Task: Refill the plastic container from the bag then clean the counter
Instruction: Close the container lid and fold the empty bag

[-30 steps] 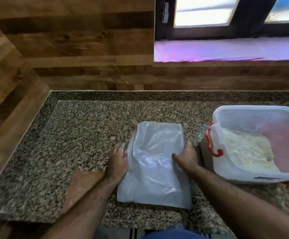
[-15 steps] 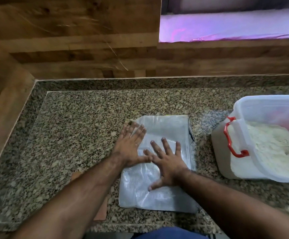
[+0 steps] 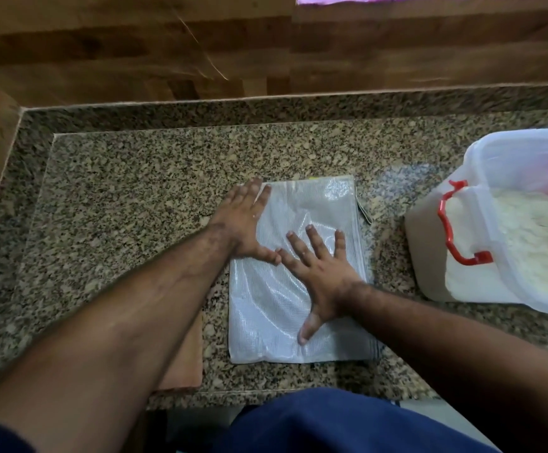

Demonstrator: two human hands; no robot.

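An empty white woven plastic bag (image 3: 266, 308) lies folded flat on the speckled granite counter (image 3: 128, 197). My left hand (image 3: 244, 223) presses flat on the bag's upper left part, fingers together. My right hand (image 3: 323, 273) lies palm down on the bag's middle with fingers spread. Neither hand grips anything. At the right stands the clear plastic container (image 3: 524, 165), lid off, with a red latch (image 3: 452, 223) on its near side and white flour inside.
A brown cloth or board (image 3: 187, 358) lies on the counter's front edge, partly under my left forearm. Wood-panelled walls rise at the back and left. A raised granite ledge borders the counter along both walls.
Both hands went from gripping the bag's side edges to lying flat on top of it. My left hand has slid up toward the far corner. The view tilted downward.
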